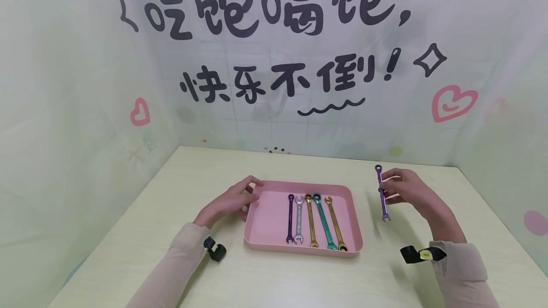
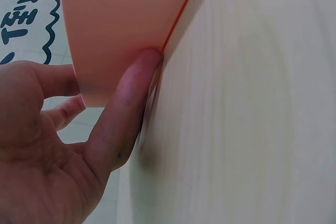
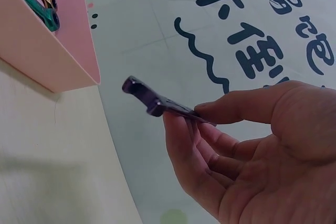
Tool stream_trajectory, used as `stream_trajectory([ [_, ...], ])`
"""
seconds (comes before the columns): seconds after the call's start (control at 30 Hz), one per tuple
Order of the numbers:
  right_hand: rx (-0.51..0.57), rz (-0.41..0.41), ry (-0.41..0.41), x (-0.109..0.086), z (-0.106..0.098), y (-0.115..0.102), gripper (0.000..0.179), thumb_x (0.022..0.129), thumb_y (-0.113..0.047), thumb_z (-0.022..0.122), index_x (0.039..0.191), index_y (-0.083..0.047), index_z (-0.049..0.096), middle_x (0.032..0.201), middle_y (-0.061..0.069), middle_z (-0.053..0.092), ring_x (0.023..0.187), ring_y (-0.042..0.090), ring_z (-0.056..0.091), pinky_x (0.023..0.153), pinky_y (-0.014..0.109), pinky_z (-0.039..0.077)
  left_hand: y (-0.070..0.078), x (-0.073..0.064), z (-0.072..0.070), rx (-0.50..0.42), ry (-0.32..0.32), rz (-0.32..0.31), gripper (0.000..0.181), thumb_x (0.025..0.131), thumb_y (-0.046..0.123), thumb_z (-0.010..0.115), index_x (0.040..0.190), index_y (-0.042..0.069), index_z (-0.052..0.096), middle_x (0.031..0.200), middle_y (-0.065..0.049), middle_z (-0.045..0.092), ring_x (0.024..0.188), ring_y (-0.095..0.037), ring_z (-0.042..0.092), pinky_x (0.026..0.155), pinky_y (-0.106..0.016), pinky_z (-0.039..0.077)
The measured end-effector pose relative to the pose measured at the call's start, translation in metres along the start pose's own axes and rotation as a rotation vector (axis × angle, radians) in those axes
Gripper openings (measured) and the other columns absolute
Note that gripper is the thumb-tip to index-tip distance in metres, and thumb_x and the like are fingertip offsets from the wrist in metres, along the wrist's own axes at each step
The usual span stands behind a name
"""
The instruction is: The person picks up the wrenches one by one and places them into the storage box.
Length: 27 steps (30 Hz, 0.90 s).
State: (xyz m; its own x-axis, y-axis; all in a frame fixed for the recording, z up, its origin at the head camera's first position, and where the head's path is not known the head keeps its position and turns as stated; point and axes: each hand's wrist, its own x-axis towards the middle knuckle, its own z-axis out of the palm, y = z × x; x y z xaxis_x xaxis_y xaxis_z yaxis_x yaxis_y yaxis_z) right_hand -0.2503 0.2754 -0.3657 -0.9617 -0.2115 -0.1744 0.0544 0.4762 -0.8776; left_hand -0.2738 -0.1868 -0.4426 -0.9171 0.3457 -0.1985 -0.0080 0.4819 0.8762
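Observation:
In the head view, my right hand holds a purple combination wrench above the table, right of the pink tray. Thumb and fingers pinch its shaft, ring end up, open end down. The right wrist view shows the wrench's open jaw close up, past the fingertips. My left hand grips the tray at its far left corner, with digits against the outside wall. Inside the tray lie a dark purple wrench, a silver wrench, a teal wrench and two gold wrenches.
The tray stands on a pale wooden table. Behind it hangs a printed cloth with dark lettering and pink hearts, and cloth also borders both sides. Each wrist carries a black strapped-on device.

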Motion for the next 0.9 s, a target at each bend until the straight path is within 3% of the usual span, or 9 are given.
stream_trajectory([
  [0.27,0.036,-0.045,-0.022,0.000,0.006,-0.005,0.041,0.103,-0.008,0.054,0.133,0.018,0.041,0.088,-0.002,0.070,0.080,0.008,0.068,0.077,0.031,0.065,0.001,-0.001,-0.001,0.003,0.005,-0.001,0.038,0.105,0.020,0.055,0.143,0.021,0.049,0.130,-0.019,0.049,0.082,-0.025,0.066,0.060,-0.037,0.063],
  [0.9,0.008,-0.052,-0.018,0.007,0.028,-0.011,0.041,0.102,-0.007,0.057,0.133,0.016,0.045,0.095,0.008,0.072,0.084,0.013,0.069,0.078,0.035,0.065,0.002,0.000,-0.001,0.008,-0.012,-0.006,0.037,0.105,0.021,0.055,0.142,0.022,0.050,0.127,-0.019,0.051,0.079,-0.025,0.068,0.061,-0.037,0.063],
])
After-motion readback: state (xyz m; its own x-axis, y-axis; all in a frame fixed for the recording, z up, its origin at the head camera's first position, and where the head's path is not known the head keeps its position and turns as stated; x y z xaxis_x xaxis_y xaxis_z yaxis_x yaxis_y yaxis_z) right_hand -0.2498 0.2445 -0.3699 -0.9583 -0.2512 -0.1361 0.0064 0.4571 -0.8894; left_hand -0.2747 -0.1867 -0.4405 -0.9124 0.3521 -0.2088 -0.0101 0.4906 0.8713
